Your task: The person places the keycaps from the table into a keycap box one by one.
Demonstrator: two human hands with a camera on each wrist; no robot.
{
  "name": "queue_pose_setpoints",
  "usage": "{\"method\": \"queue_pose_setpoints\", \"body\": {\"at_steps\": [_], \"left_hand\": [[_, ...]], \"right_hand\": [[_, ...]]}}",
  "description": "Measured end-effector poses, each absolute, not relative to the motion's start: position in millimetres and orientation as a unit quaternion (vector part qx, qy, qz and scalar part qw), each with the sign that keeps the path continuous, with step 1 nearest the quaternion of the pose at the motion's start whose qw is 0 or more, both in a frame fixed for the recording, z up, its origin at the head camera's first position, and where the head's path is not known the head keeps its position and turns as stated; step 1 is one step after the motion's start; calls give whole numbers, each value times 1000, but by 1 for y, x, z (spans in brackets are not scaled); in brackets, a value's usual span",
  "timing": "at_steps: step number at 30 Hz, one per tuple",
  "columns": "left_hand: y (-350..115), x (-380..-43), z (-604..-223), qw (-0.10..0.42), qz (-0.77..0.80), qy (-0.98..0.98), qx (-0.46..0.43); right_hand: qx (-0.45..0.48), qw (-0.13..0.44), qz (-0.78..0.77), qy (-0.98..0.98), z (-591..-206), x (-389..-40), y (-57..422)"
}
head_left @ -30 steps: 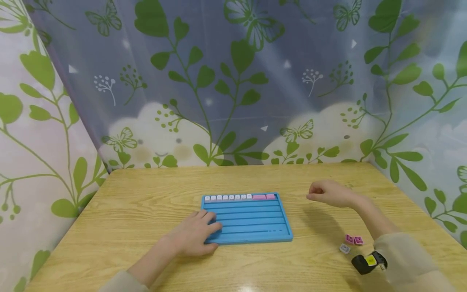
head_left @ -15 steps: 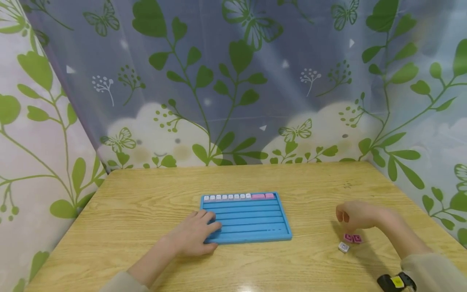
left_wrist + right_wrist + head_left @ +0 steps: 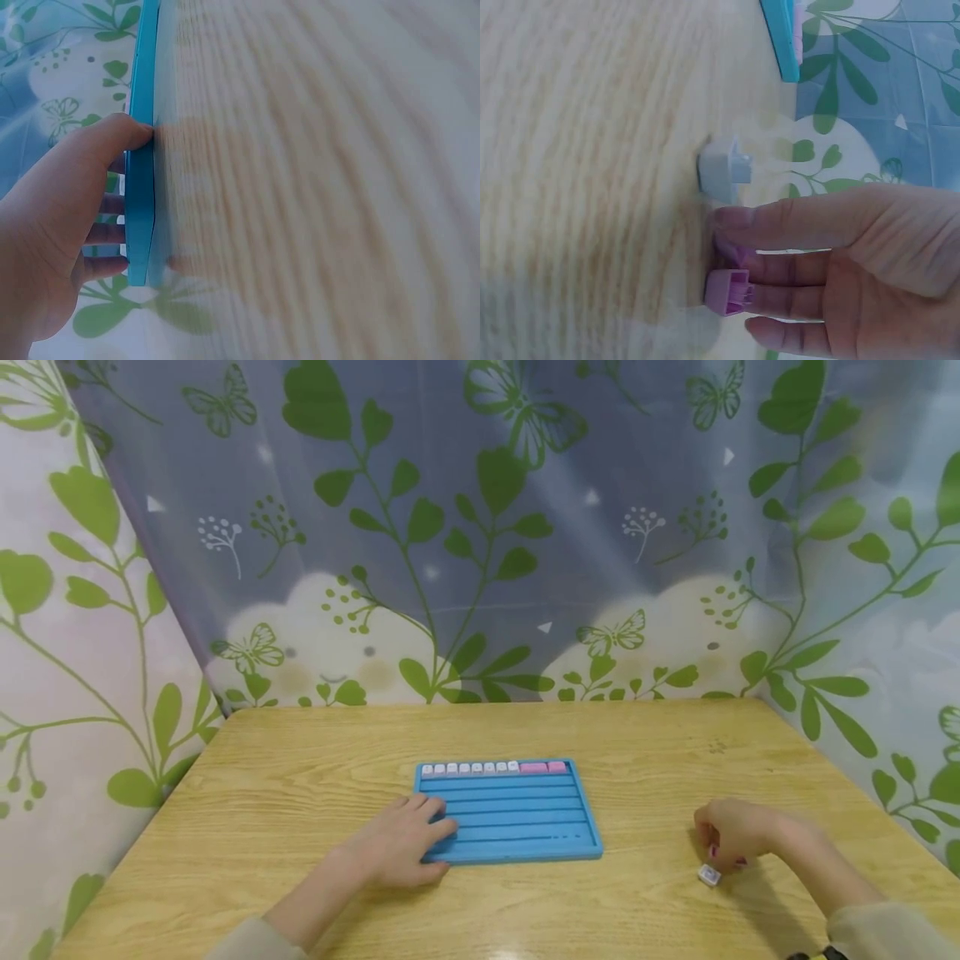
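Note:
A blue keycap tray lies on the table with white keycaps and pink keycaps along its far row. My left hand rests on its near left corner, fingers spread over the surface and thumb against the front edge, as the left wrist view shows. Off to the right, my right hand pinches a pink keycap, partly hidden behind the thumb. Another pink keycap sits beside the fingers, hollow side showing. Close to the thumb is a loose white keycap.
The wooden table backs onto a patterned curtain of leaves and butterflies. A stretch of tabletop separates the tray from the right hand. At the bottom edge, part of a black wrist device shows beside the right sleeve.
My right hand has moved right and down from beside the tray to the loose keycaps, and its fingers have closed around a pink one. The left hand has stayed on the tray.

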State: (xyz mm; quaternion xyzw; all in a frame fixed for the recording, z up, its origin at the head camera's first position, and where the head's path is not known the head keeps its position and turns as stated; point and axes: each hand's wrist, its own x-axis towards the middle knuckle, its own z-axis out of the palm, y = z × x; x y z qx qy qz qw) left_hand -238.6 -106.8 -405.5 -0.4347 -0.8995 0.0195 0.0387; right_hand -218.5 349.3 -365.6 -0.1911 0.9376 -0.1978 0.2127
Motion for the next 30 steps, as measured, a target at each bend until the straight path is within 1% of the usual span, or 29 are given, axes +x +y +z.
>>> {"method": "queue_pose_setpoints", "body": {"at_steps": [7, 14, 16, 20, 24, 30], "left_hand": [[-106, -238, -404, 41, 18, -900, -433], [-106, -240, -406, 44, 23, -899, -436], [-106, -241, -406, 46, 24, -898, -436], [-106, -240, -406, 46, 21, -898, -436], [-107, -240, -406, 46, 23, -899, -436], [-108, -240, -408, 44, 27, -900, -433]], "right_hand": [[-199, 199, -215, 935, -373, -221, 352], [-243, 112, -168, 949, -366, -231, 349], [-252, 99, -173, 947, -363, -235, 345], [-266, 81, -198, 940, -355, -243, 331], [-261, 69, -214, 939, -348, -250, 311], [-259, 69, -239, 933, -346, -260, 281]]}}
